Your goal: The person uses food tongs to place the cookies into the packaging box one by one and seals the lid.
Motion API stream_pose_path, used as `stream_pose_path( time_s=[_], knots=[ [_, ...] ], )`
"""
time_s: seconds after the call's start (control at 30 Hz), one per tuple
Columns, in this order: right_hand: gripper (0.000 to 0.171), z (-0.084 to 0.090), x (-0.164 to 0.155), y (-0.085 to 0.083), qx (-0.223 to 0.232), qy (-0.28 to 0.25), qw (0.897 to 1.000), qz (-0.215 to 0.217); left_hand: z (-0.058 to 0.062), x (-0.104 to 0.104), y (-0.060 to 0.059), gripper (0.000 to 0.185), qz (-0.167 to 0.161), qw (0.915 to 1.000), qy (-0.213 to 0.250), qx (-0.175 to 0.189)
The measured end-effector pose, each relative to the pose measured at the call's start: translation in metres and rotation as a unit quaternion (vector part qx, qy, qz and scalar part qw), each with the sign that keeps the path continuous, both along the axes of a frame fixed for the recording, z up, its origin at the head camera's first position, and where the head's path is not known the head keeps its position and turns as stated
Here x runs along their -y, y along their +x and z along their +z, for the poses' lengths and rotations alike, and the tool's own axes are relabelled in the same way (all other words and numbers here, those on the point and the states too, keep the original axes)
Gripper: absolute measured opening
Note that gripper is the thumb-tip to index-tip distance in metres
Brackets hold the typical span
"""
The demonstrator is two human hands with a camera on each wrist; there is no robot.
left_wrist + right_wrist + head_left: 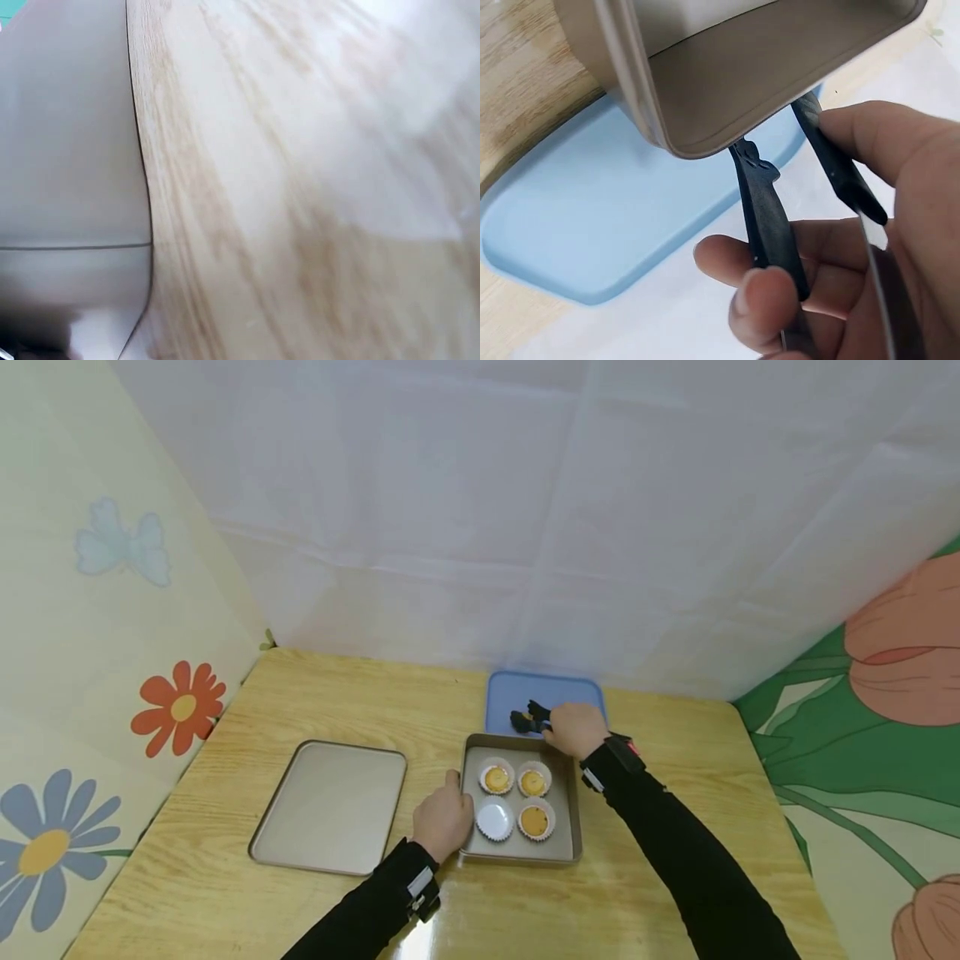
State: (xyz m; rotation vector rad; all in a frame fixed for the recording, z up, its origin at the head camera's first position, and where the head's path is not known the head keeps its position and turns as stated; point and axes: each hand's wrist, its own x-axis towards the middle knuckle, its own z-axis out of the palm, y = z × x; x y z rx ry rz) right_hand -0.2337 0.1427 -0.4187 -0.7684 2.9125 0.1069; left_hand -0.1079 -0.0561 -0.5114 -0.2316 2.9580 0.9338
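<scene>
A square metal baking pan holds several white fluted paper cups, three with round yellow pastries and one empty cup at front left. At the pan's left wall, my left hand grips the edge; the left wrist view shows wall and wood but not the fingers. My right hand holds black-tipped tongs beyond the pan's back edge, thumb on one arm and fingers round the other. Their tips are over a blue tray. A small yellowish patch shows between the tips in the head view; its kind is unclear.
On the table's left lies a flat square metal lid or tray. The wooden table meets a white sheet behind the blue tray. Flower-printed panels stand on both sides.
</scene>
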Motion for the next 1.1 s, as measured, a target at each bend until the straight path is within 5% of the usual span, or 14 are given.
stream_pose_path(
  time_s=[0.37, 0.7, 1.1],
  knots=[
    [0.031, -0.01, 0.003, -0.01, -0.003, 0.032, 0.999, -0.014, 0.0, 0.0, 0.0, 0.039, 0.003, 1.0, -0.002, -0.002],
    [0.029, -0.008, -0.001, -0.01, 0.0, -0.007, 1.0, 0.022, -0.003, 0.0, 0.0, 0.038, 0.001, 0.9999, -0.008, -0.009],
    [0.025, -0.013, -0.007, -0.011, 0.019, -0.037, 0.999, 0.014, -0.005, 0.002, 0.0, 0.038, -0.003, 0.9999, -0.01, -0.01]
  ],
)
